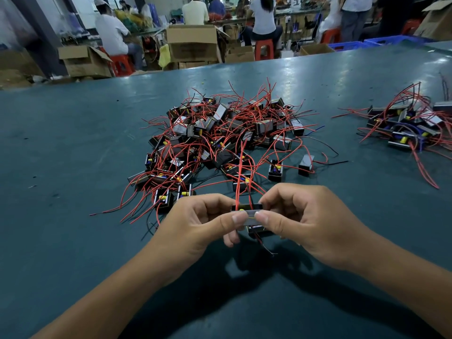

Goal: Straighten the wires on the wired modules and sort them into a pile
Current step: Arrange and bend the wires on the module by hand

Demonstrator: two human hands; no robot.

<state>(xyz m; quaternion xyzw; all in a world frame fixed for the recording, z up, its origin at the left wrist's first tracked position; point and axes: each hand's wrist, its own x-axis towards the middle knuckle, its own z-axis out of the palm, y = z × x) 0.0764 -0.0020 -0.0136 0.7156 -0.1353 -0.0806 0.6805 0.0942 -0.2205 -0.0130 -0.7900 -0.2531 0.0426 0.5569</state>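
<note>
A small black module point(249, 214) with red wires is held above the green table, near its front. My left hand point(195, 223) pinches its left end and my right hand point(303, 221) pinches its right end, thumbs nearly meeting on top. Its red wire point(241, 165) rises away from me and a short dark lead hangs below. Beyond my hands lies a large tangled heap of black modules with red wires point(220, 135). A smaller pile of modules point(411, 126) with wires lying more in line sits at the far right.
The green table point(73, 155) stretches wide to the left and front. Two loose modules point(276, 170) point(306, 165) lie right of the heap. Past the table's far edge are cardboard boxes point(192, 42), red stools and seated people.
</note>
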